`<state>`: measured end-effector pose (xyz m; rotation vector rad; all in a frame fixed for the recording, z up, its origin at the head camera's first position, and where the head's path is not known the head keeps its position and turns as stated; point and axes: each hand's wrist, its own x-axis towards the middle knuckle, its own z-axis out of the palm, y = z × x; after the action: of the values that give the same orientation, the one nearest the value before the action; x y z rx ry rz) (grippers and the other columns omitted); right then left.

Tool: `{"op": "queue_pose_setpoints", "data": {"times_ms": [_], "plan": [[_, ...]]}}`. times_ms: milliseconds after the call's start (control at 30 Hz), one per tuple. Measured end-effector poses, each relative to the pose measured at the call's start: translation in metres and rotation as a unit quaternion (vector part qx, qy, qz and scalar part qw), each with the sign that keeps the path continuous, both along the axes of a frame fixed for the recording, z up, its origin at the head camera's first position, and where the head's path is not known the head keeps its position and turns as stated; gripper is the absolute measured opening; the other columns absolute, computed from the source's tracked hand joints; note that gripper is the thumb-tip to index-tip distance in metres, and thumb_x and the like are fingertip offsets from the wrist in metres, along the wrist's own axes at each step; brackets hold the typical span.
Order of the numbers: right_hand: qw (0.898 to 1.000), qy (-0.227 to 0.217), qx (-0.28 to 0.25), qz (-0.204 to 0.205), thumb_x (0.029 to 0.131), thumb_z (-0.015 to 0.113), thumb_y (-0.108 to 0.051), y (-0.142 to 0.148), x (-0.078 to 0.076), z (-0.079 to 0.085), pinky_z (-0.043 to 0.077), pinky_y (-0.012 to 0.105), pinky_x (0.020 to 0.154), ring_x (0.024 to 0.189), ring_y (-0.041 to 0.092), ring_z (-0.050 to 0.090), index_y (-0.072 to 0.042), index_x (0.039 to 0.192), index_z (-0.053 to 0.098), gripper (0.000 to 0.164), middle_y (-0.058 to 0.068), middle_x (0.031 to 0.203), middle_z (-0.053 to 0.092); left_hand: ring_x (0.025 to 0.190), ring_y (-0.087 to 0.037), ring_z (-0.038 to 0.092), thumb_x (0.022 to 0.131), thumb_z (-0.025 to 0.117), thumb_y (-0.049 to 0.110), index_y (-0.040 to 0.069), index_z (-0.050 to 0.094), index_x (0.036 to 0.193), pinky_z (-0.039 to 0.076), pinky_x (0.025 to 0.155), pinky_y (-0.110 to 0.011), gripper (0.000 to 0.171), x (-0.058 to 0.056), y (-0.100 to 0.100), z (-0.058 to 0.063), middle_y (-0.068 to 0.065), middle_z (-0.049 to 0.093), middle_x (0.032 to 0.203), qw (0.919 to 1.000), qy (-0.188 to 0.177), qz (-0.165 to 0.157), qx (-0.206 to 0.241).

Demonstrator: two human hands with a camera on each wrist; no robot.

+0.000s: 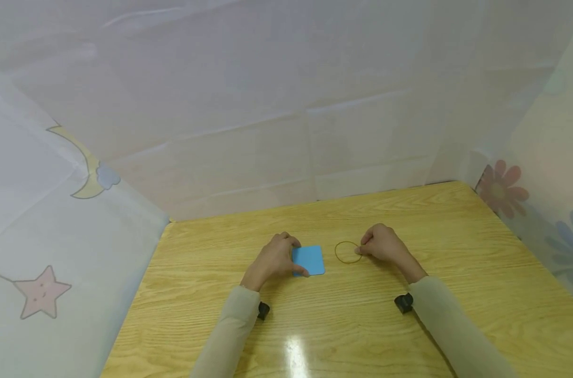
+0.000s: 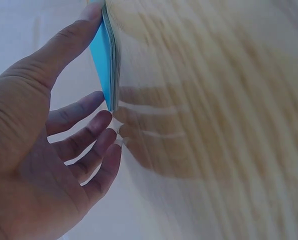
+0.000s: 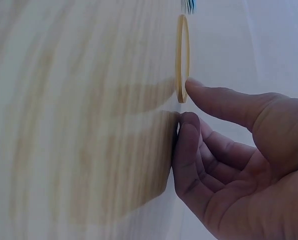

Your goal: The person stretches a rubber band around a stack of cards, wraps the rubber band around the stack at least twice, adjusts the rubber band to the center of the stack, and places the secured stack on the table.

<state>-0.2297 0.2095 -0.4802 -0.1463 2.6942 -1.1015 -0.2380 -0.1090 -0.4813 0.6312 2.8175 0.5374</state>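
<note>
In the head view my left hand (image 1: 274, 257) is at the left side of a square stack of cards (image 1: 309, 260) with a blue top. The left thumb lies at the near edge and the fingers at the far edge, gripping the stack (image 2: 104, 65) between them. A thin yellow rubber band (image 1: 336, 253) lies as a loop on the table, to the right of the cards. My right hand (image 1: 383, 244) is at the band's right side. In the right wrist view its thumb tip touches the rubber band (image 3: 179, 55), while the bent index finger rests on the table, a small gap below the band.
The wood-grain table (image 1: 343, 320) reaches back to a pale cloth wall (image 1: 286, 178). Printed cloth stands along both sides, with a star (image 1: 42, 292) on the left and flowers (image 1: 501, 190) on the right. Dark straps (image 1: 403, 303) sit at both wrists.
</note>
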Motion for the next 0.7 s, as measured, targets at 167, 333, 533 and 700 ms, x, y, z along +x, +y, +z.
{"op": "queue_pose_setpoints", "data": {"times_ms": [167,333,533,700], "plan": [[1.0,-0.005,0.002,0.004,0.09,0.084,-0.02,-0.0042,-0.0002,0.0014,0.055,0.03,0.069,0.083,0.022,0.065,-0.001,0.091,0.077,0.02,0.014,0.098,0.075,0.122,-0.028,0.054,0.07,0.097,0.052,0.011,0.068,0.136,0.059,0.099,-0.043,0.083,-0.0019,0.0003,-0.0001,-0.009,0.059,0.14,1.0,-0.003,0.005,-0.005],[1.0,-0.014,0.005,0.002,0.089,0.084,-0.02,-0.0085,-0.0014,0.0,0.053,0.027,0.065,0.079,0.019,0.064,-0.004,0.088,0.079,0.016,0.011,0.095,0.076,0.118,-0.028,0.053,0.07,0.097,0.054,0.013,0.069,0.135,0.059,0.095,-0.045,0.081,-0.0029,0.0032,0.0014,-0.009,0.058,0.136,0.9994,-0.013,0.021,-0.023],[1.0,-0.013,0.013,-0.005,0.091,0.082,-0.02,-0.0102,-0.0031,-0.0001,0.05,0.027,0.062,0.074,0.018,0.061,-0.005,0.083,0.081,0.017,0.009,0.09,0.077,0.114,-0.026,0.06,0.071,0.097,0.051,0.013,0.066,0.136,0.059,0.096,-0.044,0.081,-0.0049,0.0072,0.0047,-0.007,0.062,0.134,0.9984,-0.037,0.028,-0.031],[1.0,-0.018,0.015,0.0,0.092,0.082,-0.019,-0.009,-0.0051,-0.0013,0.05,0.027,0.061,0.073,0.018,0.061,-0.005,0.081,0.081,0.018,0.008,0.086,0.077,0.109,-0.021,0.063,0.072,0.097,0.047,0.011,0.063,0.138,0.06,0.097,-0.04,0.083,-0.008,0.0087,0.0041,-0.005,0.063,0.135,0.9972,-0.068,0.028,-0.017]]}}
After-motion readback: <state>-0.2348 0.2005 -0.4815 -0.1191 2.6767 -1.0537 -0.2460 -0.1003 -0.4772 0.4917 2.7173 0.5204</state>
